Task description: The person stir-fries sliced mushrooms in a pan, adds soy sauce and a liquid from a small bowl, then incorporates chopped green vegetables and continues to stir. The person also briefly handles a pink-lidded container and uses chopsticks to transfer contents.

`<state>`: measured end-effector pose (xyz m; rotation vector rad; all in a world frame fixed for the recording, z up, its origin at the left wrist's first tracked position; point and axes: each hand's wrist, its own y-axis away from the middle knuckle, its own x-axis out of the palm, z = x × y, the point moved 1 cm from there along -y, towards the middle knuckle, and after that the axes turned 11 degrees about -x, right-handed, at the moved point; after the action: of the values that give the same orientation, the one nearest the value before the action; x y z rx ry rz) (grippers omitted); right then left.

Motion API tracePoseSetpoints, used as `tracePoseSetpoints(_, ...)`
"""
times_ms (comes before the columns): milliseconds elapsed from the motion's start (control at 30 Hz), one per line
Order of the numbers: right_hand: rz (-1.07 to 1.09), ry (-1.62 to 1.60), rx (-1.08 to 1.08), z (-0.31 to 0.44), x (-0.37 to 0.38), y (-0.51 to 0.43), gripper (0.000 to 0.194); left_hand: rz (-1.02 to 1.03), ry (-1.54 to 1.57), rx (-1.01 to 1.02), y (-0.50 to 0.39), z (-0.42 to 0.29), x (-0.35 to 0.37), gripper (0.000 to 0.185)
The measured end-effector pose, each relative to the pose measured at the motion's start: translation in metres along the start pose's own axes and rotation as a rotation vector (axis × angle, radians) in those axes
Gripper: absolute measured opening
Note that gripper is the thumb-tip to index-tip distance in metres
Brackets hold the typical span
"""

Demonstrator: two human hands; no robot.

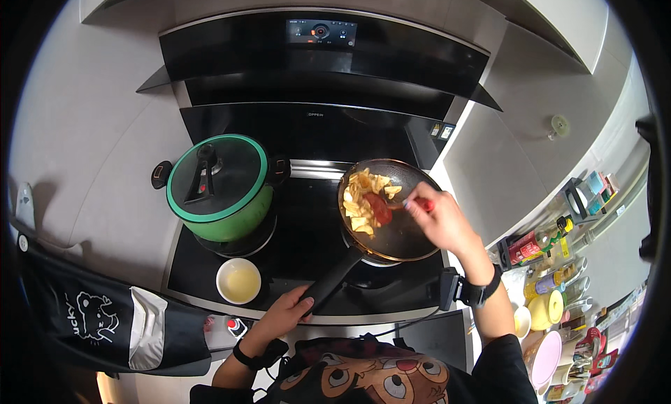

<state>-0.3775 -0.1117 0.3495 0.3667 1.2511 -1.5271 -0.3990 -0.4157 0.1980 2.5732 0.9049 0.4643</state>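
My left hand (285, 309) is closed around the black handle (335, 281) of a frying pan (403, 241) on the right burner. Above the pan's right side, my right hand (437, 220) grips a red spatula or spoon (378, 209), whose head rests among pale yellow-brown food pieces (359, 199) gathered at the pan's left. Part of the utensil's handle is hidden by my fingers. On the left burner stands a green pot (230, 215) with a glass lid (209, 178). A white bowl (238, 300) of pale yellow liquid sits in front of it on the black cooktop.
The range hood (236, 47) slopes over the cooktop (293, 246). At right, bottles (529, 244), a pink-lidded container (545, 359) and utensils crowd the counter. A black apron-like cloth (105, 320) and a small red-capped bottle (236, 328) are at lower left.
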Motion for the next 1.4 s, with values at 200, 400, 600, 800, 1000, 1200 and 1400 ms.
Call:
tracePoseSetpoints(200, 0.27, 0.043, 0.055, 0.059, 0.0, -0.024, 0.015, 0.004, -0.063, -0.004, 0.0, 0.0, -0.004, 0.033)
tracePoseSetpoints(400, -0.055, 0.205, 0.111, 0.022, 0.014, -0.043, 0.018, -0.024, -0.116, -0.006, 0.002, -0.004, -0.003, 0.032)
tracePoseSetpoints(600, -0.297, -0.011, 0.348, 0.0, 0.019, -0.051, 0.019, -0.012, -0.116, -0.015, 0.002, -0.005, -0.003, 0.033)
tracePoseSetpoints(800, -0.575, 0.052, 0.605, -0.058, -0.053, 0.053, 0.02, 0.007, -0.132, -0.026, 0.001, -0.005, -0.006, 0.033)
tracePoseSetpoints(1000, -0.911, -0.182, 0.932, -0.117, -0.029, 0.112, 0.023, 0.033, -0.143, -0.022, 0.001, -0.01, -0.007, 0.034)
tracePoseSetpoints(1200, -0.654, -0.453, 0.579, -0.105, -0.004, 0.069, 0.019, 0.035, -0.12, -0.055, 0.001, -0.009, -0.008, 0.037)
tracePoseSetpoints(1400, -0.032, -0.018, 0.233, -0.005, -0.023, 0.008, 0.014, 0.013, -0.135, -0.039, 0.003, -0.009, -0.008, 0.035)
